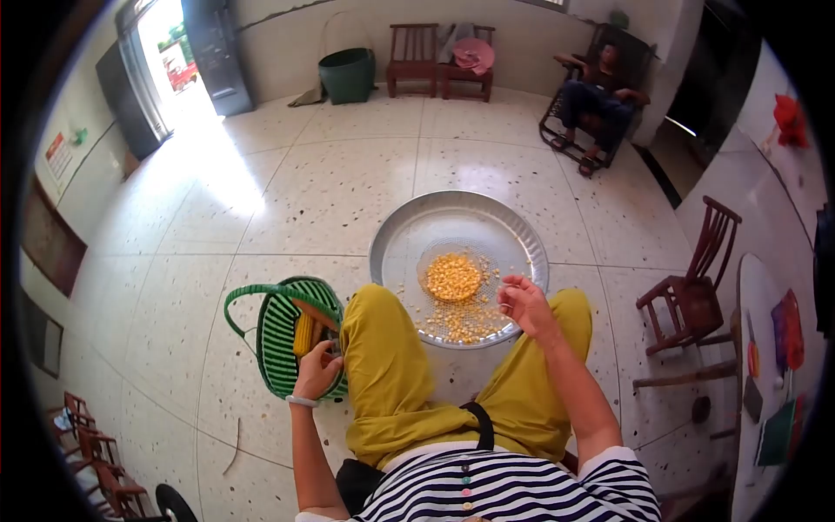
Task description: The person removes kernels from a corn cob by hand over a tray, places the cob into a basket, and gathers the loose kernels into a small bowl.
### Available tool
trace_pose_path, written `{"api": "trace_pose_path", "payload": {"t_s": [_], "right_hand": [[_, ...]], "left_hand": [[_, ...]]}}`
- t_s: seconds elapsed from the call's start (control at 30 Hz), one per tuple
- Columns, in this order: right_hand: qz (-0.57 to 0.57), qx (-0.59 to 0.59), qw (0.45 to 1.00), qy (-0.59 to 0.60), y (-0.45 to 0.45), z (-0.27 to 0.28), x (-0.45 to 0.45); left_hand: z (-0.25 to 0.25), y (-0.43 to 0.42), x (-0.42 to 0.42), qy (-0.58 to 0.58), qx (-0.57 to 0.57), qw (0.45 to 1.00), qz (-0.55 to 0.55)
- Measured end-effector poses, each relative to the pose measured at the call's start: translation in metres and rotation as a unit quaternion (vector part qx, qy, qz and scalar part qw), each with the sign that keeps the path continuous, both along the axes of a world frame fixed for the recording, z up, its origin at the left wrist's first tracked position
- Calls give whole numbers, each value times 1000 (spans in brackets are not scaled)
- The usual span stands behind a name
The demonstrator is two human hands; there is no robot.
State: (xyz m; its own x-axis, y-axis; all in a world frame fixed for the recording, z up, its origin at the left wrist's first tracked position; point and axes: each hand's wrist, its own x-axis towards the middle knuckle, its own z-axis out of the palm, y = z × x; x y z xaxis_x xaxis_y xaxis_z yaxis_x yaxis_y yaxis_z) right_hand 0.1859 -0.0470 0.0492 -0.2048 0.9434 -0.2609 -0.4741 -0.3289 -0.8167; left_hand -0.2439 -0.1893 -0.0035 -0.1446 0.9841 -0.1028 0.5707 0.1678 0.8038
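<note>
My left hand [318,370] is at the right side of a green striped basket [277,348], its fingers curled close to a yellow corn cob [303,334]; what they hold, if anything, is hidden. Beside that cob lie brownish cobs [315,313]. My right hand [524,304] hangs over the right part of a large round metal tray [396,228], fingers bent in; I cannot make out anything in them. Inside the tray, yellow kernels [454,277] form a pile in a round shallow holder, with more kernels scattered around it.
A person [600,91] sits in a reclining chair at the back right. A wooden chair [687,304] and a table [750,383] stand on the right. Along the back wall are a dark green bucket [346,76] and two small chairs [412,65]. An open door is at upper left.
</note>
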Motion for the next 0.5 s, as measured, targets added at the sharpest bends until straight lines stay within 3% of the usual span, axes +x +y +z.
{"api": "trace_pose_path", "payload": {"t_s": [0.03,0.1,0.17,0.2,0.3,0.37,0.47,0.5], "right_hand": [[-25,3,1000,19,-8,20,6],[-59,43,997,17,-13,30,40],[-85,84,993,1,-16,24,90],[-114,31,993,-20,-25,31,110],[-110,-48,947,-299,-56,0,176],[104,-157,883,-430,-105,-12,205],[482,-321,738,-347,-192,2,198],[540,-369,702,-280,-217,1,192]], "left_hand": [[3,15,3,-71,47,996,8],[55,38,35,-167,66,984,5],[70,60,54,-193,97,976,-28],[77,69,66,-205,108,972,-39],[85,86,107,-252,116,955,-106],[66,95,125,-263,107,948,-145],[44,95,143,-324,4,934,-149],[11,104,136,-305,-8,935,-180]]}}
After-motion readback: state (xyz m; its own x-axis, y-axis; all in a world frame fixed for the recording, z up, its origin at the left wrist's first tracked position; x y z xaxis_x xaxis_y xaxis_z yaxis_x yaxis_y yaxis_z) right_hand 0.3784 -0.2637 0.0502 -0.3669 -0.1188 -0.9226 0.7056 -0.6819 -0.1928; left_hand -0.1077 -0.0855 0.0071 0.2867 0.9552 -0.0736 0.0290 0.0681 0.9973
